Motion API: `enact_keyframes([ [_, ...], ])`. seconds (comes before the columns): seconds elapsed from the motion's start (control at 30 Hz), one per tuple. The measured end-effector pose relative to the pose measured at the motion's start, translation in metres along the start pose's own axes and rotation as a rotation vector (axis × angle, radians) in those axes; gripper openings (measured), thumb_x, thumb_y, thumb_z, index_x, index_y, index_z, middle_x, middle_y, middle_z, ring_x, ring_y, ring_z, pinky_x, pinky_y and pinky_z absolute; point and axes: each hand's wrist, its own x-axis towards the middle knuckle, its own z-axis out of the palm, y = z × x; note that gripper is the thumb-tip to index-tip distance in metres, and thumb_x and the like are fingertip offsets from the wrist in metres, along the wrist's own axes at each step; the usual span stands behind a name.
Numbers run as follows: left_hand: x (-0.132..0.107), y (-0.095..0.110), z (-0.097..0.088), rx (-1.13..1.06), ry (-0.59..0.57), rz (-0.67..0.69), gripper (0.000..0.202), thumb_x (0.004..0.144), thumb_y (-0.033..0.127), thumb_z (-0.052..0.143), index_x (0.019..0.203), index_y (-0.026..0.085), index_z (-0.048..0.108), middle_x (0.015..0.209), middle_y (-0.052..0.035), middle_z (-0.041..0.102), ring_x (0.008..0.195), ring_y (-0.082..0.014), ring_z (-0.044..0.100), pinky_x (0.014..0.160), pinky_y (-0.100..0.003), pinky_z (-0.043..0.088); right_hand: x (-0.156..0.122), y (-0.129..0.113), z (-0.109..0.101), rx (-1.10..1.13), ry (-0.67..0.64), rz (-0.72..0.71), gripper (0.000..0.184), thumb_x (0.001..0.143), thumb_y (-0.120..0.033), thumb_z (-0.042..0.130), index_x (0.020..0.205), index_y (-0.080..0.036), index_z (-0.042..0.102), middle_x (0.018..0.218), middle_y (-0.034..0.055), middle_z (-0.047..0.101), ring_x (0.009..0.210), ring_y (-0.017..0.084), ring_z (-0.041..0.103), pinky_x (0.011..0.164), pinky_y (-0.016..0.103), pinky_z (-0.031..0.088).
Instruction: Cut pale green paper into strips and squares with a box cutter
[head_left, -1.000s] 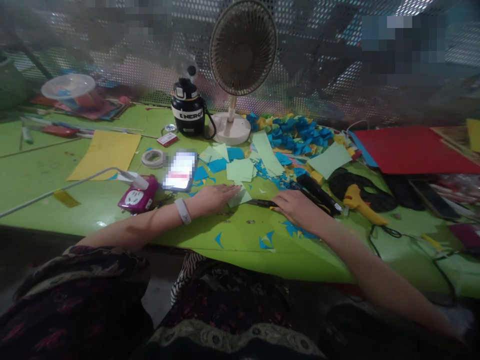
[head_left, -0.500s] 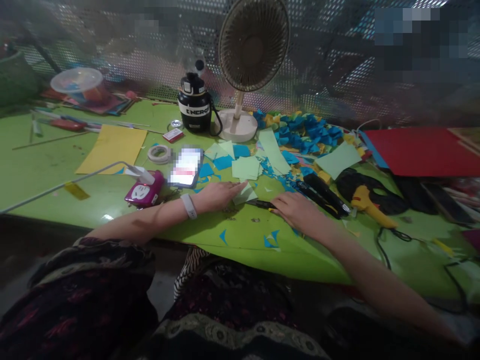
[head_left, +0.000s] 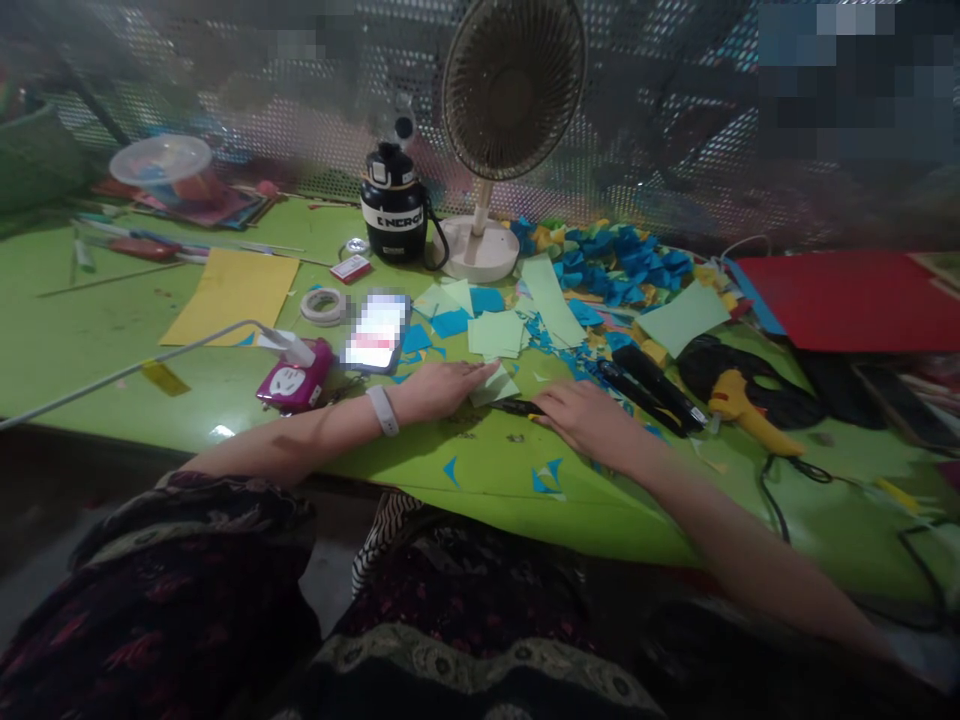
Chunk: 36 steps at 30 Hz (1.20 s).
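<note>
My left hand, with a pale band on the wrist, has its fingers stretched over a small pale green paper piece and holds it by its left side. In my right hand is a dark pair of scissors with a touch of yellow, its narrow tip pointing left at the paper's lower edge. My right fingers hide most of the handles. Just beyond the paper lies a stack of pale green squares. Blue offcuts are scattered in front of my hands.
A black stapler and a yellow glue gun lie to the right. On the left are a phone, a tape roll and a purple power adapter. A fan, black bottle and heaped paper pieces stand behind.
The view has shifted slightly. My right hand and the scissors have moved a little left, closer to the paper. My left hand keeps its hold.
</note>
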Motion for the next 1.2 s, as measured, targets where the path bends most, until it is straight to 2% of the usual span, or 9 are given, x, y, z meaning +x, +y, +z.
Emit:
enact_keyframes([
  [0.37,0.0,0.001,-0.001,0.016,-0.019,-0.001,0.065,0.101,0.009,0.041,0.165,0.015,0.027,0.155,-0.0188,0.053,0.136,-0.0275,0.059,0.103,-0.039,0.055,-0.013,-0.012,0.001,-0.035,0.052,-0.054,0.019,0.102,-0.015,0.052,0.107,-0.016,0.07,0.101,0.0127,0.072,0.095,0.025,0.064,0.078,0.036,0.041],
  [0.53,-0.001,0.0,0.0,-0.008,-0.016,-0.009,0.065,0.103,0.011,0.04,0.166,0.015,0.024,0.153,-0.0193,0.055,0.135,-0.0279,0.06,0.103,-0.04,0.055,-0.015,-0.013,-0.009,0.132,0.035,-0.037,0.02,0.099,-0.022,0.058,0.113,-0.019,0.072,0.108,0.0129,0.075,0.097,0.026,0.068,0.08,0.037,0.047],
  [0.6,-0.001,0.0,0.001,-0.026,-0.003,-0.005,0.066,0.103,0.012,0.042,0.166,0.014,0.023,0.154,-0.0196,0.054,0.135,-0.0274,0.06,0.106,-0.04,0.054,-0.006,-0.007,-0.014,0.305,0.031,0.063,0.022,0.096,-0.031,0.064,0.113,-0.019,0.072,0.11,0.0123,0.075,0.097,0.026,0.07,0.081,0.037,0.052],
  [0.7,-0.003,-0.001,0.005,-0.041,0.031,0.036,0.067,0.101,0.011,0.046,0.164,0.014,0.025,0.155,-0.0193,0.053,0.139,-0.025,0.057,0.111,-0.038,0.051,0.021,0.003,-0.014,0.54,0.082,0.405,0.027,0.095,-0.042,0.063,0.105,-0.018,0.073,0.106,0.0129,0.076,0.091,0.026,0.073,0.079,0.038,0.057],
  [0.8,-0.004,-0.001,0.008,-0.049,0.074,0.094,0.071,0.098,0.008,0.047,0.164,0.015,0.024,0.157,-0.019,0.051,0.141,-0.0237,0.055,0.111,-0.037,0.05,0.05,0.006,-0.002,0.689,0.138,0.644,0.034,0.09,-0.04,0.07,0.115,-0.016,0.07,0.119,0.0174,0.074,0.106,0.03,0.073,0.091,0.044,0.058],
  [0.9,-0.005,-0.001,0.01,-0.079,0.105,0.113,0.073,0.098,0.006,0.045,0.166,0.016,0.021,0.158,-0.0188,0.049,0.135,-0.0234,0.06,0.106,-0.036,0.054,0.066,0.0,0.008,0.99,0.143,0.707,0.045,0.086,-0.029,0.073,0.128,-0.018,0.065,0.128,0.0176,0.072,0.119,0.03,0.069,0.096,0.045,0.058],
  [1.0,-0.005,0.0,0.01,-0.118,0.1,0.066,0.075,0.098,0.007,0.044,0.167,0.018,0.017,0.155,-0.0186,0.053,0.122,-0.0239,0.068,0.095,-0.035,0.058,0.069,-0.008,0.01,1.285,0.166,0.762,0.06,0.081,-0.023,0.074,0.139,-0.02,0.056,0.145,0.0188,0.061,0.122,0.028,0.067,0.087,0.04,0.062],
  [1.1,-0.005,0.002,0.009,-0.144,0.114,0.044,0.079,0.097,0.006,0.043,0.168,0.02,0.013,0.157,-0.0182,0.05,0.117,-0.0243,0.07,0.091,-0.034,0.06,0.07,-0.011,0.005,1.38,0.179,0.861,0.071,0.078,-0.021,0.077,0.143,-0.019,0.05,0.15,0.0203,0.055,0.106,0.025,0.071,0.077,0.036,0.063],
  [1.2,-0.004,0.004,0.008,-0.159,0.157,0.055,0.08,0.098,0.006,0.042,0.169,0.023,0.009,0.167,-0.0174,0.036,0.123,-0.0254,0.068,0.09,-0.033,0.061,0.073,-0.01,0.004,1.409,0.177,0.931,0.072,0.076,-0.018,0.079,0.142,-0.021,0.05,0.139,0.0166,0.063,0.085,0.019,0.071,0.066,0.031,0.06],
])
